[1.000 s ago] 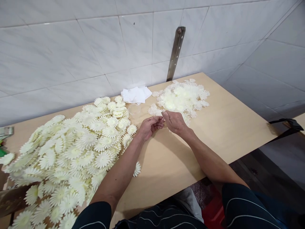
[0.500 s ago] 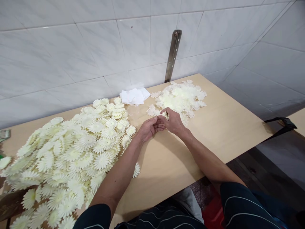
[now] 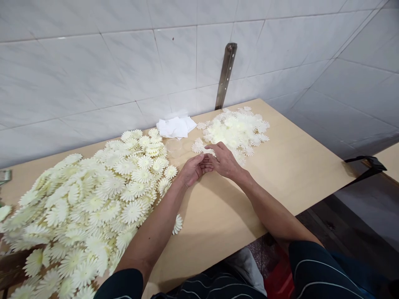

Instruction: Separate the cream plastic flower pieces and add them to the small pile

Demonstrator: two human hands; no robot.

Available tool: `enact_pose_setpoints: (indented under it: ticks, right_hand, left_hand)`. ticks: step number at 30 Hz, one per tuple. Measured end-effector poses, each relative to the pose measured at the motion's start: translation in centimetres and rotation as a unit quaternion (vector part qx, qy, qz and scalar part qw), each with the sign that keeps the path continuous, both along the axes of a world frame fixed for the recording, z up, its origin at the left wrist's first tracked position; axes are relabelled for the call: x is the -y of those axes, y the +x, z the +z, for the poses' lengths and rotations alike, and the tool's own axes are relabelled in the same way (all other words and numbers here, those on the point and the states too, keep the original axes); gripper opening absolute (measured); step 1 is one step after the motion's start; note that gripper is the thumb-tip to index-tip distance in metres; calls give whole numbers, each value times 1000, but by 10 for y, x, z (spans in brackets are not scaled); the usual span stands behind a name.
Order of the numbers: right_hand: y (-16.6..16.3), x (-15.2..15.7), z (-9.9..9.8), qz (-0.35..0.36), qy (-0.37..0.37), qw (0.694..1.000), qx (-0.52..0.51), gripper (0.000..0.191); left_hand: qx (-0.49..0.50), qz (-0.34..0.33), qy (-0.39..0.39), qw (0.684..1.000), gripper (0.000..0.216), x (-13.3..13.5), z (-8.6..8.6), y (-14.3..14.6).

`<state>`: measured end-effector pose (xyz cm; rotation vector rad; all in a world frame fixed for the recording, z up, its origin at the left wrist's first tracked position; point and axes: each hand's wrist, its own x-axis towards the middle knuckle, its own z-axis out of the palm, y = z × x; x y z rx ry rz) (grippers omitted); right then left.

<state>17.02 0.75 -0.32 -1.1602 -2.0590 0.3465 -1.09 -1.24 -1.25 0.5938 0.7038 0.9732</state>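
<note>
Right hand (image 3: 226, 161) straighter-fingered, left hand (image 3: 191, 171) close, grip unclear, flower cutouts (image 3: 233, 128) just beyond

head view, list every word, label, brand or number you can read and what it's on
No readable text anywhere.
White sheets: no writing visible.
Metal strip: holes, no legible lettering.
Pale flower pieces: no print visible.
Small item at the left edge: too small and blurred to tell.

Dark navy top (image 3: 205, 286), pale wavy-striped; short sleeves (image 3: 314, 272), likewise striped; light grey legwear (image 3: 247, 265).
</note>
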Motion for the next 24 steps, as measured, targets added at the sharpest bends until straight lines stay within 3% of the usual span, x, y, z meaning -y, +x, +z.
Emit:
enact_pose_setpoints:
  ticks: [7,12,16,20,24]
  right_hand:
    - [4,-3,-7,4,3,999,-51,21]
    - [2,-2,-5,8,48,999,-10,31]
    - [0,-6,-9,49,60,997,22,28]
    - [-1,-4,-11,64,56,996,29,57]
    - [0,2,-6,98,37,994,37,70]
  left_hand:
    - [1,-3,-12,1000,30,-1,-2,-2]
    - [4,-6,-22,1000,29,-1,-2,-1]
    - [2,4,-23,1000,30,-2,0,-1]
    - [-2,23,-19,1000,32,-3,-1,0]
    - [-19,35,-3,999,42,-1,-5,1]
